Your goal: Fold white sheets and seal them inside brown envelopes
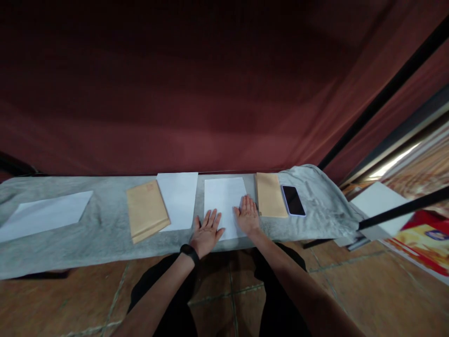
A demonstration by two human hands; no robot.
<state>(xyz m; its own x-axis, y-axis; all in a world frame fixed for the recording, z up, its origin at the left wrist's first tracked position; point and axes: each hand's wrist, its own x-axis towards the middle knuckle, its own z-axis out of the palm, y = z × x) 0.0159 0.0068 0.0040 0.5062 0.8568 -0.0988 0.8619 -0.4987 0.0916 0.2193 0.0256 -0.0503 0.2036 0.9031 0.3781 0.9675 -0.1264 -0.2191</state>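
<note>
A white sheet of paper lies on the grey-covered table straight in front of me. My left hand rests flat on the sheet's near left corner, fingers stretched out, a black band on the wrist. On the sheet's right edge lies my right hand, also flat with fingers extended. Neither hand holds anything.
Left of the sheet lie another white sheet, a stack of brown envelopes and a white sheet at the far left. To the right are a brown envelope and a phone. A dark red curtain hangs behind.
</note>
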